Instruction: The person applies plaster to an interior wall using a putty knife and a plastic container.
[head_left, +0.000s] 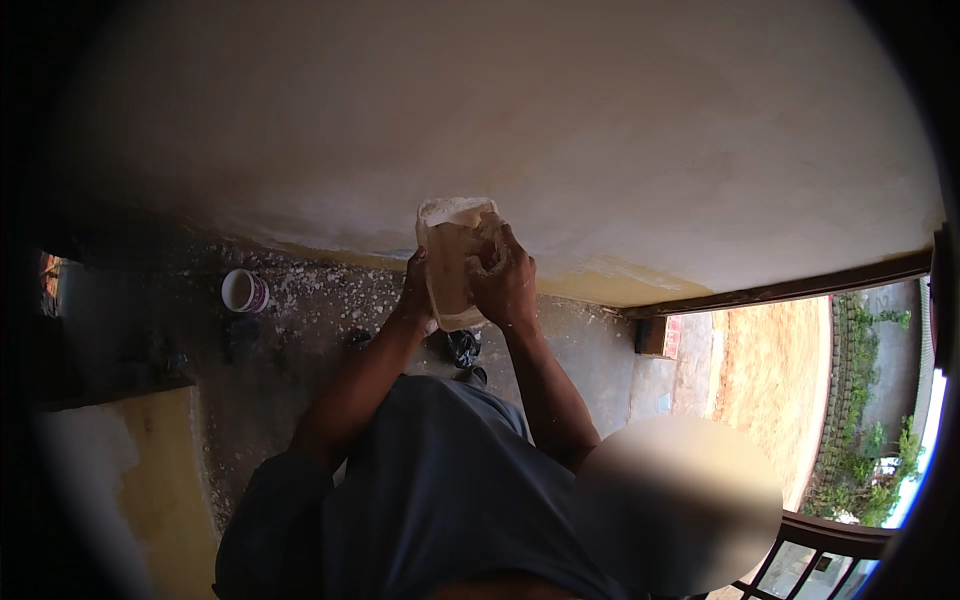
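Note:
A pale, plaster-smeared rectangular container (449, 275) is held up in front of the wall, near the middle of the view. My left hand (414, 288) grips its left side, with the fingers partly hidden behind it. My right hand (508, 282) is closed at the container's right side on a pale, crusted, irregular object (486, 240) that I cannot make out clearly; its fingertips are partly hidden.
A plastered wall (500, 100) rises ahead. The floor (325, 310) has scattered white flakes, a white bucket (243, 291) and black plastic (462, 348). A yellowish low wall (150, 450) stands lower left. At right, a doorway opens onto a dirt yard (760, 370) and plants.

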